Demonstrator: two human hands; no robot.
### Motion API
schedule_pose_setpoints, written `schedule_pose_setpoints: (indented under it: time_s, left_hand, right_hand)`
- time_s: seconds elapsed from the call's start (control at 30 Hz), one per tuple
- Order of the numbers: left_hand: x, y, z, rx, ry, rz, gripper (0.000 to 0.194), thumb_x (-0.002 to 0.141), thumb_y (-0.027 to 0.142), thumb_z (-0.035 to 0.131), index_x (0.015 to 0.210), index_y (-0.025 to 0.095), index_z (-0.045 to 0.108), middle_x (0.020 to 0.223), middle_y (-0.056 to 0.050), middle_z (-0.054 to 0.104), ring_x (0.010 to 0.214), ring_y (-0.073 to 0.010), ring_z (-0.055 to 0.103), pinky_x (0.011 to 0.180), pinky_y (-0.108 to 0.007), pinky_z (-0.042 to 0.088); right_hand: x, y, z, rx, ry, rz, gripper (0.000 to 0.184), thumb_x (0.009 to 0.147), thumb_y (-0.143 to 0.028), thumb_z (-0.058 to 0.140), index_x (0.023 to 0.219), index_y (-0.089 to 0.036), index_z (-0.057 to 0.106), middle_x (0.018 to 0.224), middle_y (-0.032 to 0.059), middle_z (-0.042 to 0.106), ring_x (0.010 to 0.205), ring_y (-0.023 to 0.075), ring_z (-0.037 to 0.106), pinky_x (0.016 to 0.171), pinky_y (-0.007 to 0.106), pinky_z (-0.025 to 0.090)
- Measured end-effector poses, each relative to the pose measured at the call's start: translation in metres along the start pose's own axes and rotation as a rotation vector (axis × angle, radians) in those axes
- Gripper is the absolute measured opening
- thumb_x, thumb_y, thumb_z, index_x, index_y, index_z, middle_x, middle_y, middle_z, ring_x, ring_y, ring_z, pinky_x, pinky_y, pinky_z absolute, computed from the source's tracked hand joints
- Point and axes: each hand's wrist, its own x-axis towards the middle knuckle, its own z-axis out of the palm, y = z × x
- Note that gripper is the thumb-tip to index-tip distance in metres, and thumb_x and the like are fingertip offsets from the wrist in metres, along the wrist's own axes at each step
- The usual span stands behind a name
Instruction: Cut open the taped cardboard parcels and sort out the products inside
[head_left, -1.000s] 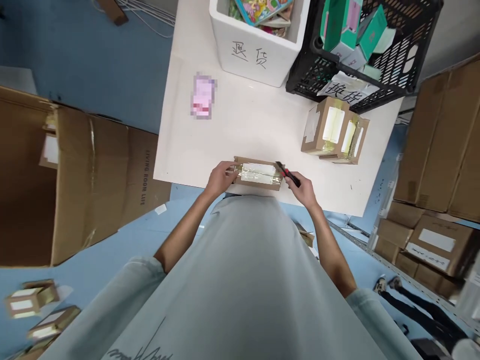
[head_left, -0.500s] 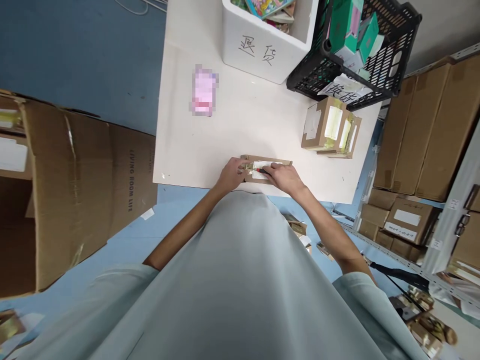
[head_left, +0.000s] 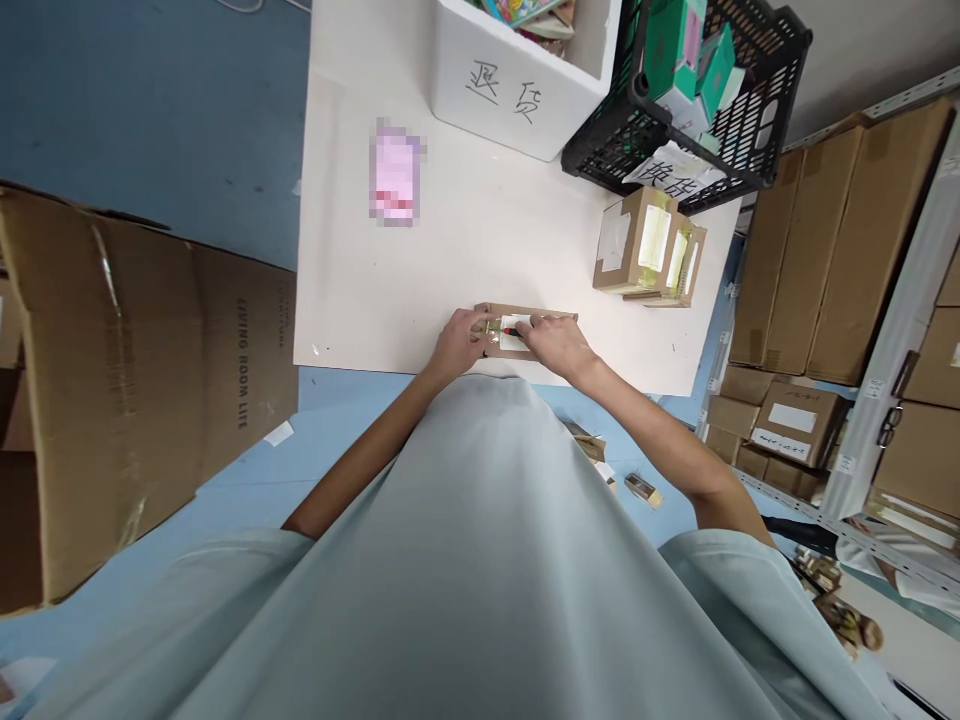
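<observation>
A small flat cardboard box [head_left: 525, 350] with a white label and shiny clear tape lies at the table's front edge. My left hand [head_left: 459, 343] grips its left end, thumb and fingers around the corner. My right hand [head_left: 556, 340] is closed over a small red-and-black tool [head_left: 512, 332], which looks like a box cutter. Its front end points left, at the taped part of the box beside the label. Most of its handle is hidden under my fingers, and the blade is too small to make out.
On the white table [head_left: 337, 300] stand a white foam box [head_left: 517, 95], a black crate [head_left: 600, 150] and taped cartons [head_left: 634, 240]. A blurred pink item [head_left: 396, 175] lies back left. A large open carton [head_left: 150, 380] stands left; shelves [head_left: 855, 430] stand right.
My right hand and the red-and-black tool have shifted slightly left along the box. The whole view has moved a little. My left hand keeps its grip on the box.
</observation>
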Motion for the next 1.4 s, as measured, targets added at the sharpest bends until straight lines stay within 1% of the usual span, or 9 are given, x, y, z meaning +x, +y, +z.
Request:
schedule_pose_setpoints:
  time_s: [0.47,0.6,0.77,0.87,0.93,1.0,1.1,1.17,1.4]
  left_hand:
    - [-0.005,0.000,0.010,-0.017,0.114,-0.023,0.042,0.093,0.022,0.071,0.133,0.028,0.082,0.133,-0.009,0.071,0.111,-0.0235,0.075,0.097,-0.038,0.068]
    - [-0.007,0.004,0.014,-0.020,0.167,-0.057,0.042,0.092,0.022,0.071,0.132,0.026,0.082,0.136,-0.009,0.072,0.111,-0.0234,0.074,0.097,-0.038,0.068]
    - [-0.009,0.006,0.021,-0.004,0.248,-0.094,0.042,0.089,0.025,0.072,0.130,0.025,0.082,0.137,-0.009,0.074,0.109,-0.0242,0.075,0.099,-0.041,0.069]
    - [-0.011,0.007,0.022,0.007,0.276,-0.099,0.044,0.089,0.030,0.072,0.132,0.024,0.080,0.141,-0.010,0.074,0.110,-0.0249,0.075,0.102,-0.043,0.068]
    - [-0.012,0.010,0.023,0.015,0.281,-0.096,0.045,0.090,0.033,0.071,0.133,0.024,0.079,0.142,-0.009,0.075,0.111,-0.0252,0.076,0.103,-0.044,0.067]
    - [-0.013,0.014,0.026,0.027,0.297,-0.092,0.044,0.091,0.036,0.071,0.132,0.024,0.079,0.142,-0.010,0.075,0.111,-0.0253,0.076,0.103,-0.044,0.067]
    - [-0.014,0.021,0.033,0.068,0.359,-0.089,0.041,0.092,0.037,0.070,0.130,0.024,0.079,0.141,-0.010,0.076,0.111,-0.0250,0.076,0.103,-0.043,0.067]
    - [-0.014,0.025,0.038,0.099,0.394,-0.089,0.039,0.095,0.040,0.069,0.129,0.024,0.079,0.139,-0.009,0.077,0.111,-0.0245,0.076,0.103,-0.042,0.066]
    - [-0.014,0.032,0.045,0.100,0.428,-0.122,0.038,0.097,0.041,0.068,0.129,0.023,0.078,0.139,-0.010,0.077,0.113,-0.0221,0.075,0.101,-0.036,0.065]
  right_hand:
    - [-0.008,0.012,0.014,-0.071,0.006,-0.045,0.047,0.108,0.001,0.036,0.139,-0.007,0.070,0.130,0.0264,0.077,0.115,0.0302,0.079,0.085,0.036,0.054]
    - [-0.026,0.040,0.025,-0.051,-0.030,0.024,0.045,0.108,-0.001,0.040,0.139,-0.007,0.072,0.134,0.0288,0.076,0.117,0.0306,0.079,0.085,0.035,0.053]
    - [-0.054,0.099,0.053,-0.031,-0.071,0.146,0.039,0.113,-0.022,0.049,0.137,-0.009,0.077,0.126,0.0314,0.078,0.116,0.0360,0.078,0.090,0.041,0.053]
    - [-0.070,0.136,0.077,-0.030,-0.108,0.213,0.037,0.113,-0.015,0.048,0.127,-0.010,0.081,0.126,0.0300,0.079,0.120,0.0366,0.077,0.090,0.040,0.050]
    - [-0.078,0.153,0.094,0.014,-0.118,0.206,0.039,0.114,-0.012,0.044,0.128,-0.011,0.080,0.127,0.0274,0.079,0.121,0.0340,0.077,0.089,0.037,0.048]
    - [-0.083,0.161,0.106,0.083,-0.074,0.165,0.040,0.118,-0.021,0.040,0.136,-0.014,0.075,0.129,0.0244,0.079,0.117,0.0318,0.078,0.086,0.035,0.047]
    - [-0.080,0.151,0.116,0.175,0.043,0.075,0.048,0.123,-0.041,0.031,0.151,-0.019,0.063,0.132,0.0216,0.077,0.111,0.0307,0.078,0.082,0.034,0.046]
    - [-0.070,0.136,0.115,0.216,0.087,-0.015,0.052,0.123,-0.045,0.026,0.159,-0.022,0.055,0.133,0.0200,0.077,0.108,0.0298,0.077,0.080,0.033,0.045]
    - [-0.017,0.089,0.084,0.153,0.172,-0.215,0.048,0.118,-0.020,0.033,0.163,-0.021,0.051,0.131,0.0204,0.076,0.107,0.0294,0.077,0.081,0.034,0.048]
